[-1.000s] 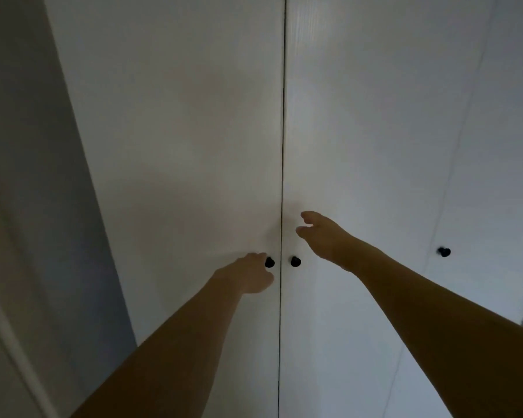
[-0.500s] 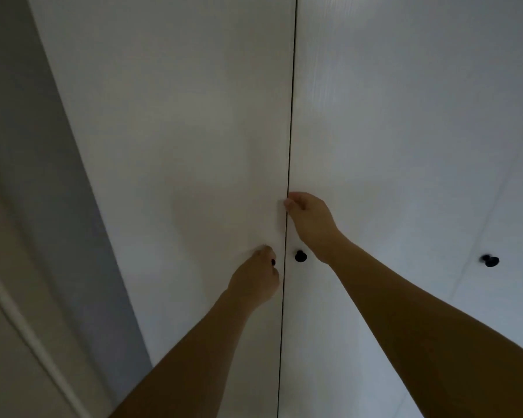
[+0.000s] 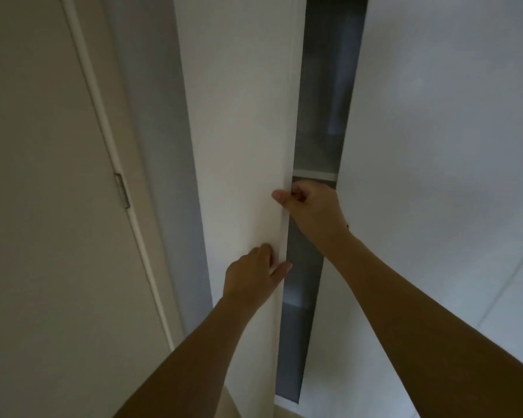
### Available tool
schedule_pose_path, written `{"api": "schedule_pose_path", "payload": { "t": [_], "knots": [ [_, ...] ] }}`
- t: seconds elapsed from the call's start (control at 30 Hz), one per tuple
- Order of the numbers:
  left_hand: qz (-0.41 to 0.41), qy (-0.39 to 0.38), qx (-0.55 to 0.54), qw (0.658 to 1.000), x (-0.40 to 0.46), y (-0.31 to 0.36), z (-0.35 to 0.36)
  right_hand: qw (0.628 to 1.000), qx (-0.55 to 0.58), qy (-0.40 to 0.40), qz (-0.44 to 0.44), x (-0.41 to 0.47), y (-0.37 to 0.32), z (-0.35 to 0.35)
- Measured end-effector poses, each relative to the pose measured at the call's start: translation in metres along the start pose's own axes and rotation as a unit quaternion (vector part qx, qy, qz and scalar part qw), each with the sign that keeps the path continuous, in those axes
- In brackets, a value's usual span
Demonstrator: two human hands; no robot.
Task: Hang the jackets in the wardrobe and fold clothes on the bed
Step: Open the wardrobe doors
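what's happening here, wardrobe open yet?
A person is pulling open the left wardrobe door. The right hand grips its free edge, fingers curled round it; the left hand holds the same edge lower down. The door is only partly open, showing a narrow gap with a shelf inside. The right wardrobe door is shut. No jackets or clothes are in view.

Pretty dim in here, flat greyish light. On the left there's a beige room door (image 3: 43, 206) with a metal hinge (image 3: 122, 190) on its white frame (image 3: 115, 164). A grey wall strip (image 3: 160, 146) sits right beside that frame.
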State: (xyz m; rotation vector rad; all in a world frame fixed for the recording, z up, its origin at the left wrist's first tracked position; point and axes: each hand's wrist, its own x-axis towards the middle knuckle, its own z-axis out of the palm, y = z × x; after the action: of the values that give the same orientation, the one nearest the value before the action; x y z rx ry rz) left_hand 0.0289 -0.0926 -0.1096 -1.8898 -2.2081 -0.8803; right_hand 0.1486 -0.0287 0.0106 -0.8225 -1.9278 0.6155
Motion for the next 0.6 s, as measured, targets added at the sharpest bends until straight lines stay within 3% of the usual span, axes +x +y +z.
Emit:
{"api": "schedule_pose_path", "payload": {
  "t": [0.23, 0.4, 0.6],
  "knots": [
    [0.036, 0.127, 0.152, 0.980, -0.072, -0.066, -0.058, 0.995, 0.056, -0.059, -0.049, -0.036, -0.069, 0.062],
    [-0.053, 0.084, 0.142, 0.985, -0.099, -0.121, -0.100, 0.990, 0.081, -0.108, -0.043, -0.038, -0.112, 0.131],
    [-0.132, 0.035, 0.135, 0.981, -0.100, -0.205, -0.154, 0.990, -0.044, -0.107, -0.076, -0.021, -0.166, 0.225]
  ]
}}
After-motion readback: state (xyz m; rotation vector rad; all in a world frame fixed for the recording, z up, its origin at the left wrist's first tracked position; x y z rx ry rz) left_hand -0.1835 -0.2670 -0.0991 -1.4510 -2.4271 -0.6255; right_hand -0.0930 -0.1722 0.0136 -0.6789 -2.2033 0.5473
